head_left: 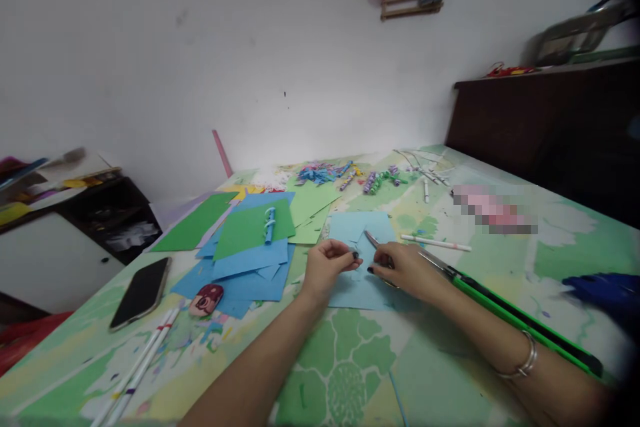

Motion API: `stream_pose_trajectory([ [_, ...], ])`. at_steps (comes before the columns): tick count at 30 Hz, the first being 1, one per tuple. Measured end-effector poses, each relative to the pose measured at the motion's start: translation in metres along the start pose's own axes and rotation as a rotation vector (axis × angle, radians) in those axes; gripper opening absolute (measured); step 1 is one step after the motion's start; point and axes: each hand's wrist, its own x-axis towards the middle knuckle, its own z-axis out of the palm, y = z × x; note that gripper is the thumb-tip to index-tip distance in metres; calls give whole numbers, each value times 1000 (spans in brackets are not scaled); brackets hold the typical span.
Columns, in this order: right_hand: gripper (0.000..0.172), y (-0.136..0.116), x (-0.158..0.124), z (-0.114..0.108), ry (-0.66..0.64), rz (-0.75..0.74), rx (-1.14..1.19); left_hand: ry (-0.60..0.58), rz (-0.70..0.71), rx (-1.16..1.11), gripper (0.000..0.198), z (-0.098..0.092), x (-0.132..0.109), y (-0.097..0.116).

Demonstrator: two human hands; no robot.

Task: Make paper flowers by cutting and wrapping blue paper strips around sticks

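My left hand (pixel 327 265) pinches the edge of a light blue paper sheet (pixel 357 227) that lies on the table. My right hand (pixel 403 267) is closed round a pair of scissors (pixel 373 239), whose metal blades poke out toward the paper just beyond my fingers. The two hands almost touch over the sheet. A silver bracelet (pixel 527 357) sits on my right wrist.
Stacked blue and green papers (pixel 250 240) lie to the left, with a black phone (pixel 141 291) and white sticks (pixel 140 370) nearer the edge. A long green-and-black tool (pixel 520 320) runs along the right. Curled paper pieces (pixel 350 177) and a pen (pixel 435 242) lie farther back.
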Motion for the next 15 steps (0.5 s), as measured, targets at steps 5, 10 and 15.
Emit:
stream_pose_trajectory([
  [5,8,-6,-2,3,-7,-36,64,13,8,8,32,0,-2,3],
  [10,7,-6,0,0,77,1,418,-20,87,129,26,1,-6,4],
  [15,8,-9,-1,-5,88,-14,767,-22,125,216,9,0,-5,2],
])
